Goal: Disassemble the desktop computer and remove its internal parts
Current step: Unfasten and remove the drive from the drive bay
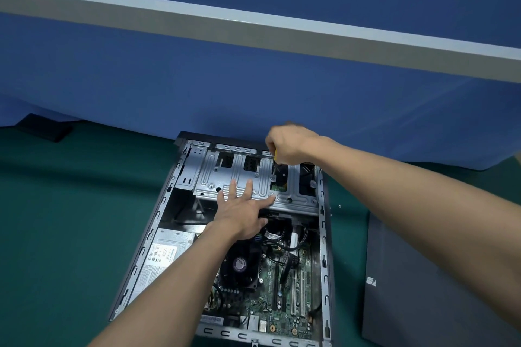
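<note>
The PC case (323, 234) lies on its side on the green worktop (70, 234), open side up. Its far end sits right by the blue wall (253, 87). Inside the case, at the far end, is a gray metal drive cage (239, 169).

The left hand (242, 211) rests flat on the near edge of that cage. Its fingers (232, 186) are straight & spread wide, holding nothing, just pressing down. The right hand (290, 144) is up at the far right corner of the case, fingers curled tight round a screwdriver (275, 159) w/ a yellow handle. The tool points down & its tip meets the cage top, just right of the left hand. Can't tell if a screw is under the tip.

In the middle of the case sits a round black fan (239, 265). Left of it, by the case's left wall, is the silver power box (166, 251) w/ a white label. The green board (282, 304) fills the near right part of the case. Black wires (277, 236) run over it btw fan & cage.

Right of the case, a dark gray panel (423, 290) lies flat on the worktop, near but not touching. A tiny silver bit (339, 206) lies just right of the case, too small to tell what. Far left of the case, by the wall, is a flat black thing (45, 127); can't tell what it is.
</note>
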